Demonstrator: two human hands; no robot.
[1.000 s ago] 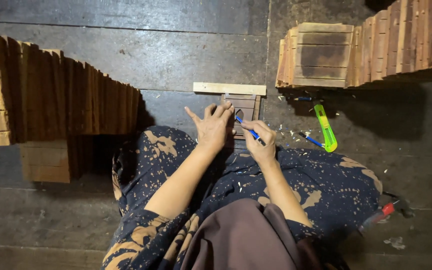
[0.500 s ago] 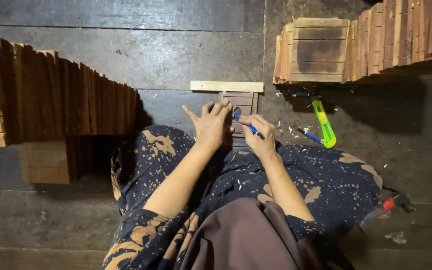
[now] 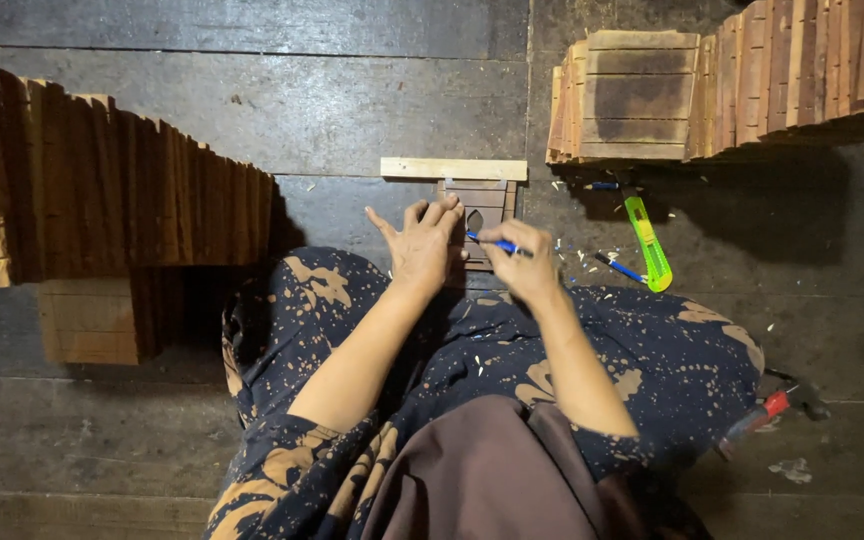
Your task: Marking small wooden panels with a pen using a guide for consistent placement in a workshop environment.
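Note:
A small slatted wooden panel [image 3: 487, 196] lies on the dark plank floor in front of my knees, butted against a pale wooden strip [image 3: 454, 168]. My left hand [image 3: 424, 245] rests flat on the panel's left part, fingers spread. My right hand [image 3: 524, 266] grips a blue pen [image 3: 493, 243], its tip touching the panel near a dark oval mark.
A long row of wooden slatted pieces [image 3: 102, 200] leans at the left, another stack [image 3: 732, 85] at the upper right. A green utility knife [image 3: 646, 243] and a second blue pen [image 3: 617, 267] lie to the right. A red-handled tool [image 3: 767, 410] lies by my right knee.
The view has shifted slightly. Both hands stay on the panel, with the pen tip moving only a little.

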